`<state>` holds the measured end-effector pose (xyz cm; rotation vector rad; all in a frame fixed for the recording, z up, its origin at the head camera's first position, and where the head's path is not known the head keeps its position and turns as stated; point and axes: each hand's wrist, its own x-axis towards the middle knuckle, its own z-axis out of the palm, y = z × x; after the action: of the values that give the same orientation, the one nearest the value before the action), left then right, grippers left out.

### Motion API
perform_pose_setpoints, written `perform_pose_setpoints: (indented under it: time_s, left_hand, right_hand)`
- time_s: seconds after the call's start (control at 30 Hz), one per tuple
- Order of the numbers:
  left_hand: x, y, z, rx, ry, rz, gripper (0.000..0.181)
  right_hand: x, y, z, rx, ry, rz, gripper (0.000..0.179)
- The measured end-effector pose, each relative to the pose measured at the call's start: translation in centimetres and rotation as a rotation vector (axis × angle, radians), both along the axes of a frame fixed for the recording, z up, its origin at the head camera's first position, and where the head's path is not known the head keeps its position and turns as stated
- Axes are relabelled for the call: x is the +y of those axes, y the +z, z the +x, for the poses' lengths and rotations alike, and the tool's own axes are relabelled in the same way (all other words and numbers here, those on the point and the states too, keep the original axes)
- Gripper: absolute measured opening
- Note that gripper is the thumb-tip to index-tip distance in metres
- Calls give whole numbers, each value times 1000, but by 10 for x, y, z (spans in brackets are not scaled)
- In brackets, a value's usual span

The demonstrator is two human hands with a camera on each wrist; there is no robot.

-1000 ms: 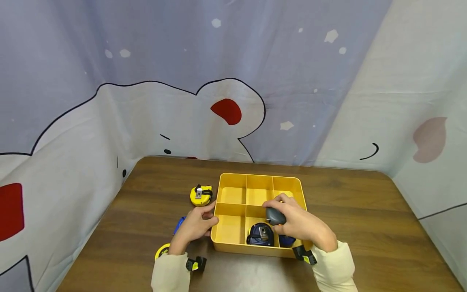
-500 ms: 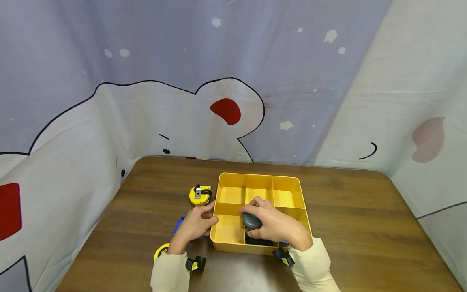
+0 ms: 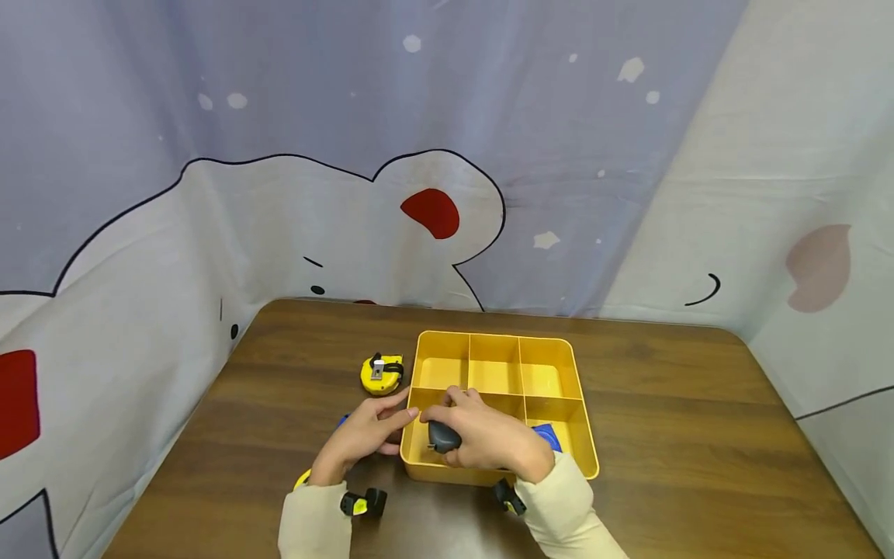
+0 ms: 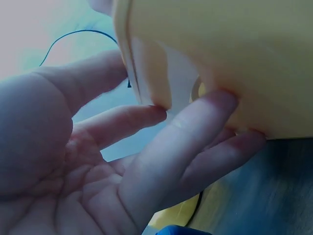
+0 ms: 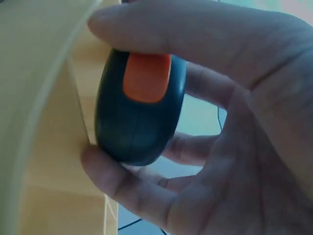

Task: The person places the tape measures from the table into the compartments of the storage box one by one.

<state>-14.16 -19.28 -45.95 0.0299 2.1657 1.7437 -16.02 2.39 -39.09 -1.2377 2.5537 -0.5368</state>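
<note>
You sit at a brown wood-grain desk point(image 3: 698, 404) with rounded far corners. Behind it hangs a pale curtain point(image 3: 545, 140), lavender and white, printed with black cartoon outlines, red patches and small white stars.

Before you on the desk is a yellow tray point(image 3: 450, 473) of six compartments, two rows of three; the back row shows bare floors. A blue object point(image 3: 547, 436) lies in the front-right compartment, partly covered by your right wrist. Left of the tray sits a yellow tape measure point(image 3: 384, 382) with a black strap. Nearer you, a blue item point(image 3: 344, 419) and a yellow rounded item point(image 3: 302, 479) peek out from behind your left hand point(image 3: 363, 435) and wrist. The fingers of that hand rest, extended, against the tray's left outer wall.

Your right hand point(image 3: 485, 435) has its grip closed around a dark grey tape measure point(image 3: 443, 437) with an orange button point(image 5: 147, 78). It is at the front-left compartment; whether it touches the floor there, you cannot tell. Your hand and wrist block most of the front-middle compartment.

Half a second ago, this tape measure was farther right, at the front-middle compartment; your left hand remains by the tray wall.
</note>
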Motion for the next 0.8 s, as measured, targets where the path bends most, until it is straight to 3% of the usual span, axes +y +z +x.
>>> perform_pose_setpoints:
  time_s: [0.4,0.5,0.8]
  left_hand:
    - [1,4,-1,-23,4,35,59]
    - [1,2,0,-29,-13,39,59]
    - [2,5,1,-24,23,25,57]
  right_hand:
    - [-22,0,-1,72,-1,126,50]
    - [-26,-4,-2,60,1,158,48]
    - [-36,-18,-7,70,15,230,41]
